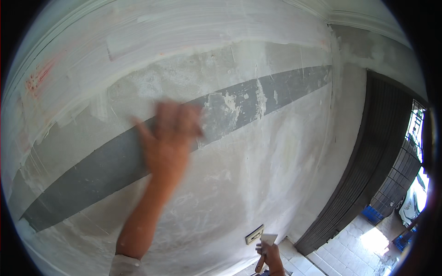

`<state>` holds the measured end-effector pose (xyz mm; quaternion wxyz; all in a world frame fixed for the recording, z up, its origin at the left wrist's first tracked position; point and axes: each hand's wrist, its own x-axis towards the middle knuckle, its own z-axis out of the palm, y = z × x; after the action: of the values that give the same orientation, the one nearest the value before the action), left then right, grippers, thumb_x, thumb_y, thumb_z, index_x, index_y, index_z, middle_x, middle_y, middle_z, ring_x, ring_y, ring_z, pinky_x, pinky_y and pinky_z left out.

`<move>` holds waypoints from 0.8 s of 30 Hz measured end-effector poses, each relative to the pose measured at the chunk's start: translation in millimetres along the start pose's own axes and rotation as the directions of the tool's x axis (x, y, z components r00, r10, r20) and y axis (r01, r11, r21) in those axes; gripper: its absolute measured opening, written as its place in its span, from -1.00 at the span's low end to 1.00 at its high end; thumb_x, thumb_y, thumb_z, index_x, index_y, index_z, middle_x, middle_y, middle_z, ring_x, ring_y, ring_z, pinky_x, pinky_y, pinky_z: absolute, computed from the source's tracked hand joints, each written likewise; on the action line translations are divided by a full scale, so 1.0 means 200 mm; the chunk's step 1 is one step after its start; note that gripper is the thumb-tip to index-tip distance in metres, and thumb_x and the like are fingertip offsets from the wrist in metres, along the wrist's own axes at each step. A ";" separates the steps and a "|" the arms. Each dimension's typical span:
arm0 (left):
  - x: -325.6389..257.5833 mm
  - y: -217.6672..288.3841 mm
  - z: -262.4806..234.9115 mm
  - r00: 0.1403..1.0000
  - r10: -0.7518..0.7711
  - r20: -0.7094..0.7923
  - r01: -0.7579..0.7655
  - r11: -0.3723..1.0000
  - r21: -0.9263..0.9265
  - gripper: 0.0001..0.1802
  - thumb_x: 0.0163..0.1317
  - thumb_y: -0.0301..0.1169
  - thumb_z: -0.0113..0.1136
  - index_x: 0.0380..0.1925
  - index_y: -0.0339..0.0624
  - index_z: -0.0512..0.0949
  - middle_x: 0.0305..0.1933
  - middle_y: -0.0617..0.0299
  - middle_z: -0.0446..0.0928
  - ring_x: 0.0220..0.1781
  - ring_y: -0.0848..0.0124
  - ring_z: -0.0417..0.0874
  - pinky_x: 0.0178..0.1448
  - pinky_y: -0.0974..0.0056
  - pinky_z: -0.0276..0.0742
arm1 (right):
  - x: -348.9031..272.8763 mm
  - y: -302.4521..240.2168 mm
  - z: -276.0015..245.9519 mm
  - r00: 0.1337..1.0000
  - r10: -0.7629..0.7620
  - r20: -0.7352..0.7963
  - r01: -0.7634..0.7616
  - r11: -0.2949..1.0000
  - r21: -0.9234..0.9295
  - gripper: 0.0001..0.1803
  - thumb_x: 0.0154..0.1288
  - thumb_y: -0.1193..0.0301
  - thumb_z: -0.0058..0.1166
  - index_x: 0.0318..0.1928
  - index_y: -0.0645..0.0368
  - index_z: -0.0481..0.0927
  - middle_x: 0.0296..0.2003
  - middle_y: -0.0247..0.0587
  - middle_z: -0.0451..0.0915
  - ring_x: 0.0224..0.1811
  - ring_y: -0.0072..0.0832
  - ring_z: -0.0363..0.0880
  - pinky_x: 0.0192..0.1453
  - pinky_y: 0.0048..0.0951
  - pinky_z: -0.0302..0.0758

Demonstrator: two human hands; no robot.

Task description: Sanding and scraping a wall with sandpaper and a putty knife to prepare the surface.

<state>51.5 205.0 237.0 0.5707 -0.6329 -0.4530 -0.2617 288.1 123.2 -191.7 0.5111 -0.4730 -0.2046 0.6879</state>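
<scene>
My left hand [170, 131] is raised against the wall [271, 152], over the dark grey band [92, 184] that runs across it. Motion blurs the fingers, but they look stretched out and apart, with nothing seen in them. Lower down on the right, my right hand [271, 257] is closed around a putty knife [268, 238]. Its pale flat blade points upward, and part of its brown handle shows below the fingers. Patches of pale filler and scraped spots mark the grey band to the right of my left hand.
A cream wall socket plate [254, 235] sits low on the wall, just beside the putty knife. At the right stands a dark ribbed door frame [359, 156], with a tiled floor [343, 244] and blue crates [373, 215] beyond. Moulding [363, 19] runs along the ceiling.
</scene>
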 end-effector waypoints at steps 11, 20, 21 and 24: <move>0.15 0.18 0.14 0.998 0.039 -0.050 -0.044 0.994 -0.105 -0.49 0.01 -0.47 0.23 0.05 0.04 0.49 0.25 0.39 0.33 0.43 0.18 0.10 0.31 -0.50 -0.17 | -0.20 0.41 -0.17 0.985 0.122 0.120 -0.138 0.982 0.130 -0.59 0.03 0.64 -0.17 -0.06 0.54 0.48 -0.57 -0.35 0.41 -0.64 -0.61 0.28 -0.52 -0.63 0.31; 0.10 0.22 0.10 0.986 0.158 0.062 -0.145 0.974 -0.177 -0.59 0.03 -0.53 0.21 -0.07 0.04 0.56 0.25 0.42 0.37 0.44 0.17 0.09 0.30 -0.50 -0.17 | -0.13 0.09 0.00 0.924 0.188 0.332 -0.154 0.980 -0.127 -0.71 0.21 0.48 -0.07 -0.07 0.36 0.44 -0.45 -0.17 0.50 -0.55 -0.46 0.48 -0.51 -0.54 0.44; 0.24 0.16 0.06 0.981 -0.050 0.190 0.083 0.982 -0.171 -0.60 0.04 -0.53 0.19 -0.05 0.01 0.56 0.23 0.41 0.39 0.42 0.14 0.12 0.29 -0.50 -0.17 | -0.10 -0.07 0.11 0.948 0.086 0.307 -0.054 0.992 -0.112 -0.68 0.23 0.55 -0.13 0.02 0.26 0.36 -0.31 -0.05 0.54 -0.48 -0.34 0.60 -0.47 -0.45 0.54; 0.21 0.12 0.05 0.996 0.067 -0.066 -0.070 0.996 -0.051 -0.61 0.03 -0.48 0.18 -0.06 -0.05 0.56 0.23 0.47 0.39 0.41 0.17 0.16 0.27 -0.53 -0.16 | -0.20 -0.80 0.49 0.908 -0.318 0.273 0.401 0.846 -0.350 -0.68 0.16 0.65 -0.16 -0.04 0.26 0.43 -0.32 -0.19 0.55 -0.50 -0.50 0.57 -0.57 -0.53 0.48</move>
<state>89.8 227.1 259.5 0.5767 -0.6541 -0.4053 -0.2743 286.4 170.9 -6.0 0.5005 -0.4467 -0.4769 0.5679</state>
